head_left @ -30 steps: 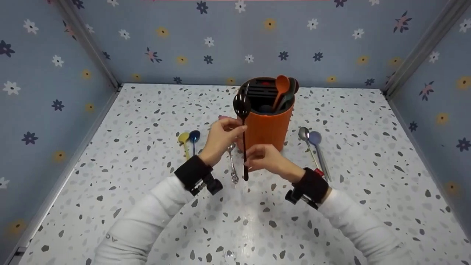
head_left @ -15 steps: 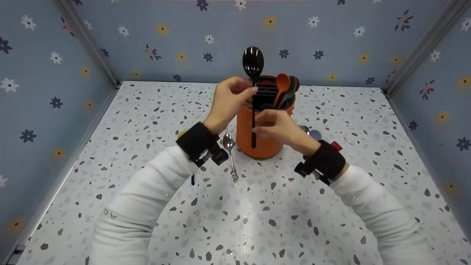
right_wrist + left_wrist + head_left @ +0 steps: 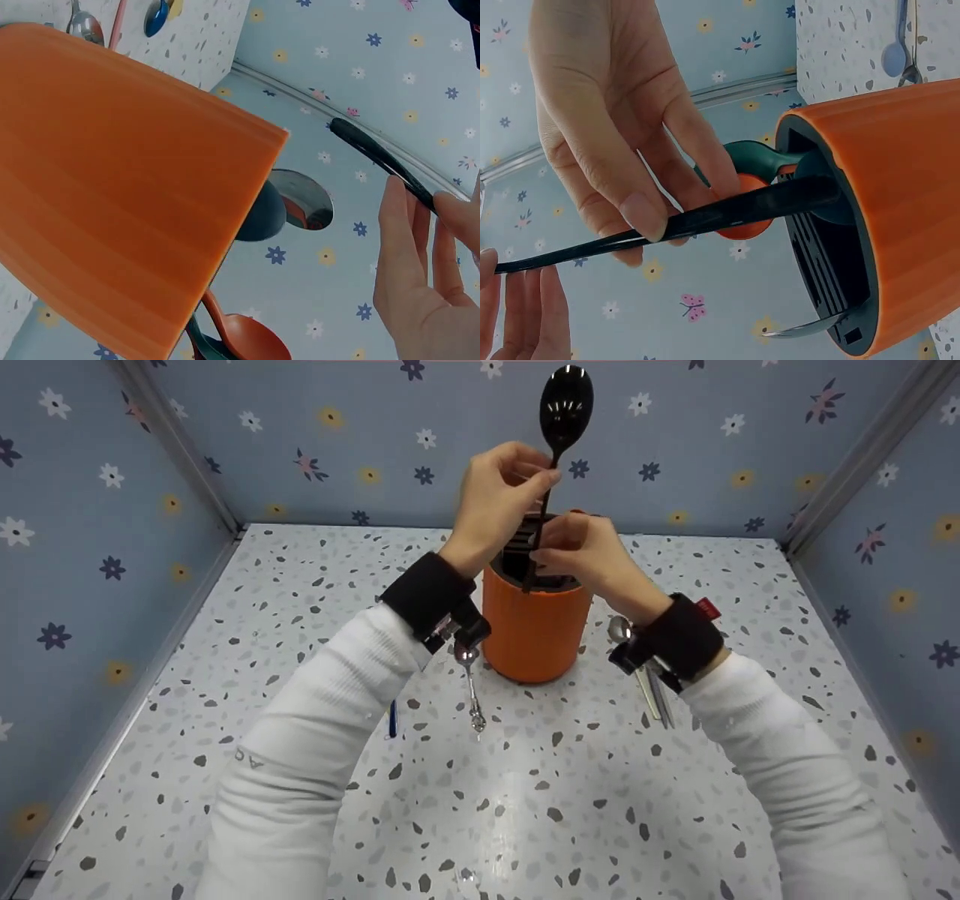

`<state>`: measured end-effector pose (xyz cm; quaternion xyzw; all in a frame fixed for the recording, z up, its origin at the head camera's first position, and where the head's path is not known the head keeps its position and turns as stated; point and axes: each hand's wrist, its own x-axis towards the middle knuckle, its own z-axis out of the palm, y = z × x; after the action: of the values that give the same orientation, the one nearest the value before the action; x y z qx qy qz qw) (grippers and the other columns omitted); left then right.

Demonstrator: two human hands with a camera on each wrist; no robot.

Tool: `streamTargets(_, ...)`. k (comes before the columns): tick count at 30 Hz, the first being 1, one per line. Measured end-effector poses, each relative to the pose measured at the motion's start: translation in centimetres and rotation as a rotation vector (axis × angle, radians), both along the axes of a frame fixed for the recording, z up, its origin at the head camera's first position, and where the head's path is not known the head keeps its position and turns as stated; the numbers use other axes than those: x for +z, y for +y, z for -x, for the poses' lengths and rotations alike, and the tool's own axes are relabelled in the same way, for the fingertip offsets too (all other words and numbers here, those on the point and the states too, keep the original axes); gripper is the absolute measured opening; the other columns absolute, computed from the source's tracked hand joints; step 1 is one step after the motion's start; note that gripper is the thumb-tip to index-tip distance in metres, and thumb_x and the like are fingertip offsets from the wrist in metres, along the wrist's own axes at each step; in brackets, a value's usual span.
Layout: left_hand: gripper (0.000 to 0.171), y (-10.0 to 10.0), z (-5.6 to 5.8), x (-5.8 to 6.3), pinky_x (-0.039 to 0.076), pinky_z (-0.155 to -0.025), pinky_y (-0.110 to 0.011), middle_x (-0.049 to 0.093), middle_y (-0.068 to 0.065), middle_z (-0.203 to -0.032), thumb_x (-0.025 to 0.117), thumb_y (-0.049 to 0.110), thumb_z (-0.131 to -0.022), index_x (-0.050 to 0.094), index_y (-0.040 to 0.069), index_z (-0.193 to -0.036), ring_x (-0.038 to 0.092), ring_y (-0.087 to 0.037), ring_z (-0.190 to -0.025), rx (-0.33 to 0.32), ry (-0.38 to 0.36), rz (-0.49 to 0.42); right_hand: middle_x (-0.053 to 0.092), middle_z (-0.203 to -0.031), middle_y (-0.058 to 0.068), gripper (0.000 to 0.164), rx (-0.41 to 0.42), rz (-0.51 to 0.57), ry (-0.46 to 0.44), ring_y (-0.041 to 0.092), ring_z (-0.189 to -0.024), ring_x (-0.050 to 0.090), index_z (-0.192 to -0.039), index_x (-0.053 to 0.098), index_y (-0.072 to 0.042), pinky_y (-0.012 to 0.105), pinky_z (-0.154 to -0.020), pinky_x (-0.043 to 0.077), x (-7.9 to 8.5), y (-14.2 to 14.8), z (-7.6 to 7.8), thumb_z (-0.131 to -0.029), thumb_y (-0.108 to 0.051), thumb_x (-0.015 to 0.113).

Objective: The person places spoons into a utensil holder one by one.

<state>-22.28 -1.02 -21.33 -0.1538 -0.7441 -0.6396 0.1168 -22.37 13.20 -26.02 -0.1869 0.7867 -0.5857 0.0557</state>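
Observation:
A long-handled black spoon (image 3: 566, 409) is held upright, bowl up and slightly tilted, over the front rim of an orange utensil holder (image 3: 534, 637). My left hand (image 3: 499, 502) pinches it just below the bowl, with thumb and fingers. Lower on the handle, my right hand (image 3: 592, 547) pinches it too. The handle's end lies in front of the holder's dark opening in the left wrist view; whether it is inside I cannot tell. Inside the holder stand an orange spoon (image 3: 255, 337), a green utensil (image 3: 757, 157), a silver spoon (image 3: 802, 328) and a dark rounded utensil (image 3: 262, 214).
On the speckled table (image 3: 525, 810), an ornate silver spoon (image 3: 472, 690) lies left of the holder. A blue handle (image 3: 393, 720) shows beside my left sleeve. To the right lie a metal spoon (image 3: 619, 628) and a purple spoon (image 3: 894, 58). Patterned walls enclose the table.
Both hands have raised the black spoon and moved it away from me and to the right, from low in front of the holder to its rim. The spoon has tilted slightly right.

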Motion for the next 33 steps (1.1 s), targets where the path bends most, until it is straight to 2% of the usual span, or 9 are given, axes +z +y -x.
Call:
streamTargets(2, 0.012, 0.1, 0.4, 0.3, 0.053, -0.067, -0.022, 0.061, -0.01, -0.084, 0.062, 0.006, -0.082, 0.061, -0.002, -0.092, 0.058, -0.017, -0.074, 0.003, 0.012, -0.004, 0.061, -0.095, 0.012, 0.022, -0.022, -0.018, 0.019, 0.018, -0.083, 0.06, -0.103, 0.058, 0.003, 0.026, -0.074, 0.051, 0.3, 0.1, 0.5, -0.082, -0.006, 0.06)
streamTargets(5, 0.013, 0.0, 1.1, 0.4, 0.052, -0.068, -0.022, 0.06, -0.01, -0.084, 0.061, 0.005, -0.082, 0.06, -0.003, -0.093, 0.058, -0.017, -0.075, 0.005, 0.026, -0.018, 0.061, -0.093, 0.01, 0.023, -0.063, -0.023, -0.001, 0.017, -0.08, 0.061, -0.103, 0.057, 0.003, 0.026, -0.073, 0.052, 0.7, -0.1, 1.4, -0.082, -0.006, 0.06)
streamTargets(11, 0.016, -0.1, 2.3, 0.1, 0.052, -0.071, -0.021, 0.059, -0.012, -0.085, 0.059, 0.006, -0.084, 0.059, -0.003, -0.097, 0.058, -0.019, -0.078, 0.03, 0.056, -0.015, 0.059, -0.094, 0.012, 0.017, -0.108, -0.011, -0.029, 0.022, -0.084, 0.06, -0.1, 0.056, 0.002, 0.029, -0.079, 0.051, 0.8, -0.6, 2.8, -0.083, -0.003, 0.057)
streamTargets(19, 0.017, -0.1, 3.7, -0.7, 0.052, -0.069, -0.021, 0.062, -0.015, -0.089, 0.061, 0.007, -0.083, 0.06, -0.002, -0.097, 0.059, -0.019, -0.08, 0.082, 0.005, -0.009, 0.057, -0.1, 0.017, 0.019, -0.139, 0.017, -0.048, 0.028, -0.09, 0.059, -0.103, 0.054, 0.005, 0.031, -0.081, 0.051, -0.2, -1.3, 4.0, -0.084, -0.001, 0.055)
streamTargets(28, 0.016, -0.2, 4.8, -2.0, 0.053, -0.066, -0.021, 0.062, -0.015, -0.087, 0.061, 0.005, -0.082, 0.06, -0.003, -0.096, 0.059, -0.019, -0.078, 0.106, -0.015, -0.009, 0.056, -0.103, 0.019, 0.019, -0.203, -0.04, -0.053, 0.028, -0.091, 0.059, -0.104, 0.053, 0.004, 0.03, -0.079, 0.051, -1.2, -2.1, 5.0, -0.086, -0.003, 0.054)
streamTargets(33, 0.016, -0.3, 5.3, -2.3, 0.053, -0.067, -0.022, 0.062, -0.016, -0.089, 0.061, 0.004, -0.082, 0.06, -0.003, -0.096, 0.059, -0.021, -0.079, 0.122, -0.05, -0.008, 0.056, -0.101, 0.017, 0.019, -0.224, -0.048, -0.064, 0.026, -0.089, 0.06, -0.103, 0.054, 0.002, 0.028, -0.078, 0.052, -1.1, -2.3, 5.4, -0.086, -0.004, 0.055)
